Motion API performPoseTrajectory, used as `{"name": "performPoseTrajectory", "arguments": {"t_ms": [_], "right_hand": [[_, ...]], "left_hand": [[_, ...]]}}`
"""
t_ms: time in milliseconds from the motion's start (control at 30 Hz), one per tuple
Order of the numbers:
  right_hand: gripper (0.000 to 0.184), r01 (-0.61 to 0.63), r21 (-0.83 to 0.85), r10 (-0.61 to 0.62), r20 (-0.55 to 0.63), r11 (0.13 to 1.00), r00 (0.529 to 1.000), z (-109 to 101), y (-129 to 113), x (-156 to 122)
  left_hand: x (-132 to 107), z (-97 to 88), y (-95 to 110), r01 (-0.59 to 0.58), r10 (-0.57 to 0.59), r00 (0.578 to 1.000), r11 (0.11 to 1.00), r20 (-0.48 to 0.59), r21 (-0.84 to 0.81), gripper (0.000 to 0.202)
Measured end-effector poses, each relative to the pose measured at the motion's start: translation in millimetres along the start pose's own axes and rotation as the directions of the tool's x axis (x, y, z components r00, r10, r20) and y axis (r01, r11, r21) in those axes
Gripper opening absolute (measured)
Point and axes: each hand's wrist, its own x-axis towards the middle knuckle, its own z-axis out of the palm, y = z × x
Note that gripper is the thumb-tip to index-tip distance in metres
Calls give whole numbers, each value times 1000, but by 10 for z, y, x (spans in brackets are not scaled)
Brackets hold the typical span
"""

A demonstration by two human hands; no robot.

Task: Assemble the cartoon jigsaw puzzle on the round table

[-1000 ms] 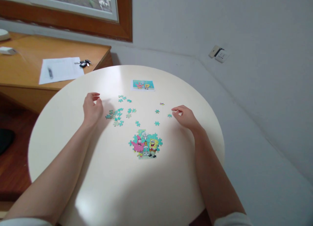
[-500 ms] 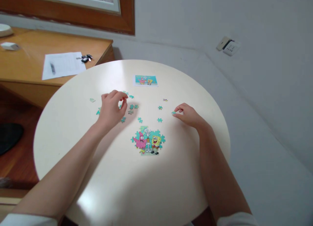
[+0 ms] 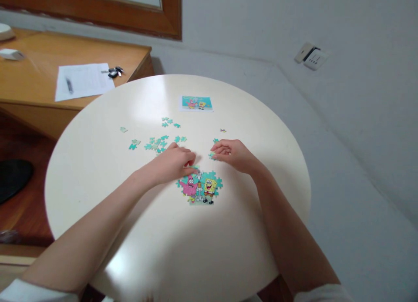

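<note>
A partly joined cartoon jigsaw puzzle point(image 3: 200, 189) lies near the middle of the round table. My left hand point(image 3: 173, 162) is over its upper left edge, thumb reaching the top of the puzzle and fingers curled apart from the thumb. No piece shows in it. Just above the puzzle's upper right, my right hand point(image 3: 237, 156) pinches a small turquoise puzzle piece point(image 3: 212, 155); whether another piece lies beneath it I cannot tell. Another loose piece point(image 3: 216, 140) shows just behind the right fingers. Several loose turquoise pieces point(image 3: 156, 143) are spread beyond my left hand.
A picture card point(image 3: 197, 103) with the same characters lies at the far side of the white table point(image 3: 130, 232). One small piece point(image 3: 223, 130) sits right of centre. On the wooden desk point(image 3: 39, 75) at left are a paper sheet point(image 3: 83, 81) and keys point(image 3: 115, 71).
My left hand has come down and right, from the loose pieces to the puzzle's top edge. My right hand has moved left with its piece, closer to the puzzle.
</note>
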Motion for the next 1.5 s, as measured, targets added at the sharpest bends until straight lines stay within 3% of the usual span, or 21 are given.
{"name": "performPoseTrajectory", "arguments": {"t_ms": [100, 233, 733, 1033, 1200, 1300, 1500], "right_hand": [[13, 24, -4, -23, 125, 1000, 992, 146, -84, -8], [6, 29, -24, -24, 186, 999, 982, 223, -122, -18], [9, 104, -300, -52, 174, 948, 983, 235, -220, -60], [9, 90, -391, -32, 152, 916, 988, 290, -283, -88], [13, 140, -375, -87, 154, 917, 984, 275, -270, -81], [15, 137, -314, -111, 99, 939, 989, 229, -216, -47], [12, 78, -284, -123, -144, 956, 982, 129, -58, 29]], "left_hand": [[23, 44, 23, 14, -16, 998, 999, 55, 34, 27], [33, 72, 4, 12, -13, 997, 1000, 70, 17, 27], [54, 69, 39, 33, -32, 994, 999, 102, -4, 27], [59, 62, 47, 49, -46, 991, 999, 124, -21, 27], [46, 53, 47, 20, -19, 992, 1000, 127, -4, 15], [29, 32, 60, -6, 5, 990, 1000, 140, 4, 15], [1, 23, 71, -102, 97, 983, 994, 155, 24, 31]]}}
